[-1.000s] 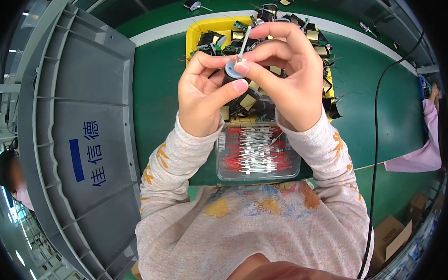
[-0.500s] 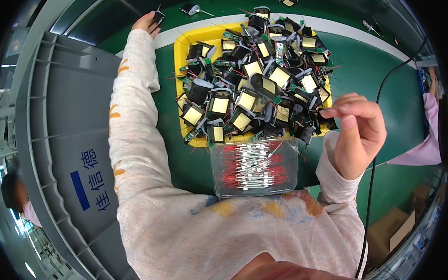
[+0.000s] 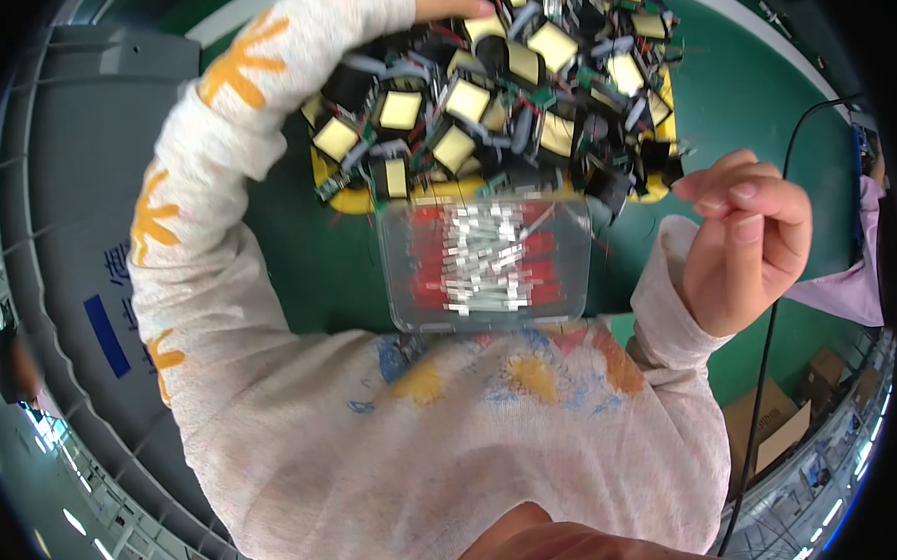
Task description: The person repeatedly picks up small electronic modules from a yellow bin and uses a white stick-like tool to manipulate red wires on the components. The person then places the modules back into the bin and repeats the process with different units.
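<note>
My left hand (image 3: 446, 0) reaches over the far left part of the pile, cut by the upper edge of the picture; its fingers are mostly out of sight. Below it, many black plastic parts with cream pads (image 3: 399, 110), grey discs, small green circuit boards and thin wires are heaped in a yellow tray (image 3: 353, 200). My right hand (image 3: 752, 232) is raised to the right of the tray, thumb and fingers curled together; what they hold, if anything, is hidden. Nearer me stands a clear plastic box (image 3: 401, 302) of white strips with red leads (image 3: 483, 258).
A large grey plastic crate (image 3: 64, 187) stands along the left. On the right, a black cable (image 3: 771, 341) hangs down past the green table (image 3: 750, 77). Another person's pink sleeve (image 3: 849, 283) shows at far right, above a cardboard box (image 3: 770, 421).
My left hand has come from the far left edge, where it held a black part, to above the pile. My right fingers have curled in more. The whole view has shifted.
</note>
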The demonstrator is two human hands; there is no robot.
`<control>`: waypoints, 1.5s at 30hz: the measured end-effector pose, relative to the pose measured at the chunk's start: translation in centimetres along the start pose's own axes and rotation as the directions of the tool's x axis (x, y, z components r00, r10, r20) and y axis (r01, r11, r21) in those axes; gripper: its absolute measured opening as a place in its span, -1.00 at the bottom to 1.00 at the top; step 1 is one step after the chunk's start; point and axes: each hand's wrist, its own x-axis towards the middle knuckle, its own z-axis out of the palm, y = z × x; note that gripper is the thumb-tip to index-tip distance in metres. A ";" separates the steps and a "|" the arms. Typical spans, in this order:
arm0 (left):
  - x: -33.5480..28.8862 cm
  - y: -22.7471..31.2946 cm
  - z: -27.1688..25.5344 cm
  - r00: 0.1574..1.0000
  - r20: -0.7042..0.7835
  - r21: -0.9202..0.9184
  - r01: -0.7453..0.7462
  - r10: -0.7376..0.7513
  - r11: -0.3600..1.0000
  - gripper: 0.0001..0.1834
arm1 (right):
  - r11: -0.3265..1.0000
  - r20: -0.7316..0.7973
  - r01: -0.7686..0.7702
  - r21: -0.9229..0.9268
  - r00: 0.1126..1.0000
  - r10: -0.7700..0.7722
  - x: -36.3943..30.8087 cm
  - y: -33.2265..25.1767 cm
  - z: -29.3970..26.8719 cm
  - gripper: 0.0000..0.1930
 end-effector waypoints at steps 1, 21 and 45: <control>-0.6 0.4 -0.5 1.000 -0.005 0.019 0.026 -0.026 0.999 -0.52 | 0.999 0.035 0.022 0.028 0.999 -0.023 -0.2 0.0 -0.3 -0.91; -10.8 5.6 -3.0 0.830 -0.527 -0.839 -0.473 -0.181 0.270 -0.42 | 0.523 0.827 0.651 -0.550 0.513 0.231 -5.3 3.2 2.3 -0.88; -12.3 5.7 0.3 0.789 -0.590 -0.779 -0.612 -0.172 -0.135 -0.44 | 0.842 0.401 -0.501 0.201 0.826 0.396 4.7 -0.2 3.4 -0.81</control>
